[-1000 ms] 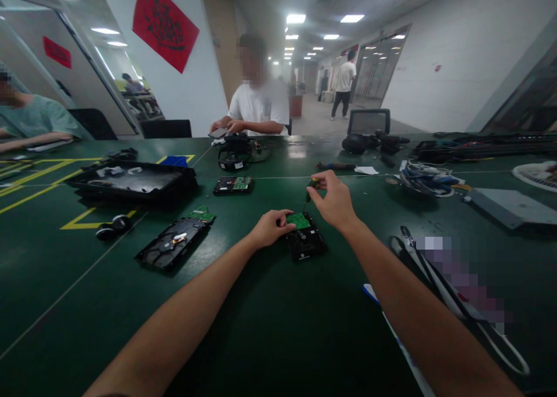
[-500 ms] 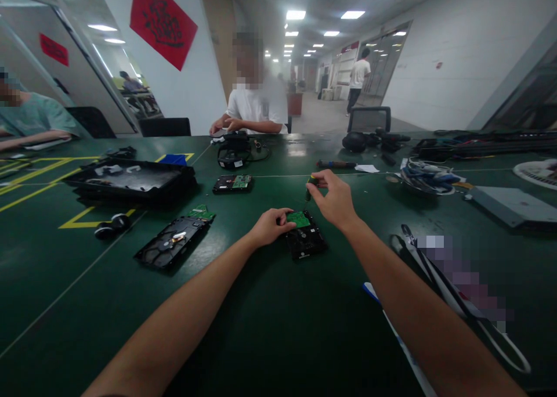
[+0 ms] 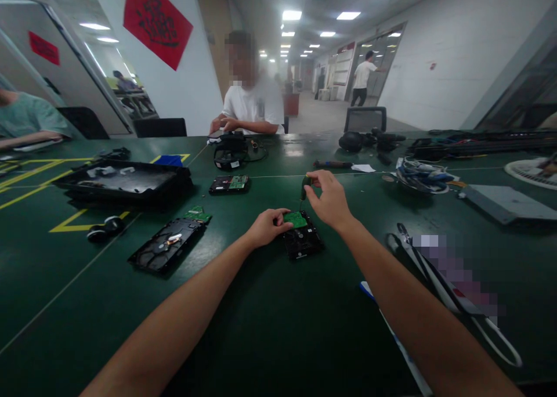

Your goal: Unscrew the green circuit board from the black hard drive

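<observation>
A black hard drive (image 3: 303, 243) lies on the green table (image 3: 270, 327) in front of me, with a green circuit board (image 3: 296, 219) on its far end. My left hand (image 3: 267, 227) rests closed against the drive's left edge, fingertips on the board. My right hand (image 3: 329, 200) pinches the dark handle of a small screwdriver (image 3: 304, 185), which stands upright with its tip down at the board.
An opened drive case (image 3: 166, 246) and a loose green board (image 3: 198, 214) lie to the left, behind them a black tray (image 3: 126, 181). Another drive (image 3: 229, 183) sits farther back. A seated person in white faces me. Cables (image 3: 424, 176) and a lanyard (image 3: 452, 287) lie right.
My right hand has shifted slightly left with the screwdriver. My head view has drifted a little. The person in the corridor has walked farther off.
</observation>
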Demonstrator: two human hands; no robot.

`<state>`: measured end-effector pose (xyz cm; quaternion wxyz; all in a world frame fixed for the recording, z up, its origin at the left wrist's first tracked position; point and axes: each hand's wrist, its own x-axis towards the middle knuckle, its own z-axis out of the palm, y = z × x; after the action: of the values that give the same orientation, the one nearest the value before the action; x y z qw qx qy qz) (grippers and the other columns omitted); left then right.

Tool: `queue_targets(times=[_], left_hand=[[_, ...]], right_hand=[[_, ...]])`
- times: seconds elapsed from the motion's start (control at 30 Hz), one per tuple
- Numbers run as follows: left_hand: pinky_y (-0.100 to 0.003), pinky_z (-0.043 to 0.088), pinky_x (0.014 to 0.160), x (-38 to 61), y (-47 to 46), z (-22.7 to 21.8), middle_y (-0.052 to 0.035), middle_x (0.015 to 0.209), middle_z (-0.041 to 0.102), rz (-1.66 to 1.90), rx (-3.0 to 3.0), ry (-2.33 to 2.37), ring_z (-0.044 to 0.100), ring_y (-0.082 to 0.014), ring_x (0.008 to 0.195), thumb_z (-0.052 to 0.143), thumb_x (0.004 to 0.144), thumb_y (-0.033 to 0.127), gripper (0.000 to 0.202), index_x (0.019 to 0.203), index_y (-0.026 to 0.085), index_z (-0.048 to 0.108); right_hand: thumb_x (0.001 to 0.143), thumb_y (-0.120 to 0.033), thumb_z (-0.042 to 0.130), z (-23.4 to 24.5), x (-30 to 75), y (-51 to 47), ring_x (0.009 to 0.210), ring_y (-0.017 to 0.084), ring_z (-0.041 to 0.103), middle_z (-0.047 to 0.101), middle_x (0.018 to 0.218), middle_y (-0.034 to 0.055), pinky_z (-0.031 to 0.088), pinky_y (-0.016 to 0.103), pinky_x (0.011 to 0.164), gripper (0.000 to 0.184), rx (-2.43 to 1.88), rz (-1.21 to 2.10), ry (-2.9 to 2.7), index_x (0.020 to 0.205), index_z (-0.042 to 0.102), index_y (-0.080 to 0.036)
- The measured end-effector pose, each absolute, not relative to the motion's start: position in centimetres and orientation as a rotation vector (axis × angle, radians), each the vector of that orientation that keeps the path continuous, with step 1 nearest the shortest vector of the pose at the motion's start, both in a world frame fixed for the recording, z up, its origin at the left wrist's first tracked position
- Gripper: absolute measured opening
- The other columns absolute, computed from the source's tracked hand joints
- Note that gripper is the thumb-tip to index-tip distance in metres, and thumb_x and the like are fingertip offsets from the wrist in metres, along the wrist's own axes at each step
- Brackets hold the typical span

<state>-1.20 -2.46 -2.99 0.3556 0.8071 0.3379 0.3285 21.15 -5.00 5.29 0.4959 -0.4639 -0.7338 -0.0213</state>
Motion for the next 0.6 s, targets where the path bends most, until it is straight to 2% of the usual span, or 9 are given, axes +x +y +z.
queue_targets(times=[0.13, 0.33, 0.47, 0.6], left_hand=[[-0.037, 0.049, 0.093, -1.19, -2.39, -2.98, -0.0098, 0.112, 0.075, 0.845, 2.091, 0.857, 0.062, -0.0295, 0.128, 0.072, 0.084, 0.034, 0.038, 0.064, 0.022, 0.042], [-0.038, 0.049, 0.095, -1.14, -2.09, -3.33, -0.0091, 0.105, 0.075, 0.867, 2.076, 0.843, 0.061, -0.0300, 0.129, 0.073, 0.083, 0.034, 0.037, 0.063, 0.022, 0.044], [-0.038, 0.049, 0.095, -1.17, -2.05, -3.40, -0.0093, 0.108, 0.075, 0.868, 2.076, 0.843, 0.061, -0.0297, 0.128, 0.073, 0.083, 0.034, 0.037, 0.064, 0.021, 0.044], [-0.038, 0.049, 0.096, -1.16, -2.01, -3.45, -0.0092, 0.111, 0.075, 0.857, 2.081, 0.863, 0.061, -0.0292, 0.128, 0.074, 0.083, 0.033, 0.037, 0.064, 0.021, 0.044]], right_hand=[[0.086, -0.023, 0.068, 5.12, 21.27, -4.84, 0.094, 0.026, 0.068, 0.068, 0.105, 0.0091, 0.057, 0.045, 0.087, 0.023, -1.146, -0.001, -1.723, 0.107, 0.058, -0.023], [0.089, -0.022, 0.063, 5.37, 21.15, -4.96, 0.096, 0.026, 0.066, 0.068, 0.109, 0.0094, 0.056, 0.045, 0.088, 0.022, -1.102, -0.047, -1.790, 0.111, 0.061, -0.023], [0.087, -0.022, 0.066, 5.39, 21.09, -5.00, 0.093, 0.026, 0.067, 0.068, 0.105, 0.0088, 0.057, 0.045, 0.088, 0.021, -1.135, 0.000, -1.726, 0.106, 0.059, -0.023], [0.090, -0.025, 0.064, 5.37, 21.06, -5.07, 0.094, 0.025, 0.067, 0.068, 0.105, 0.0087, 0.056, 0.045, 0.089, 0.020, -1.122, -0.013, -1.753, 0.109, 0.059, -0.023]])
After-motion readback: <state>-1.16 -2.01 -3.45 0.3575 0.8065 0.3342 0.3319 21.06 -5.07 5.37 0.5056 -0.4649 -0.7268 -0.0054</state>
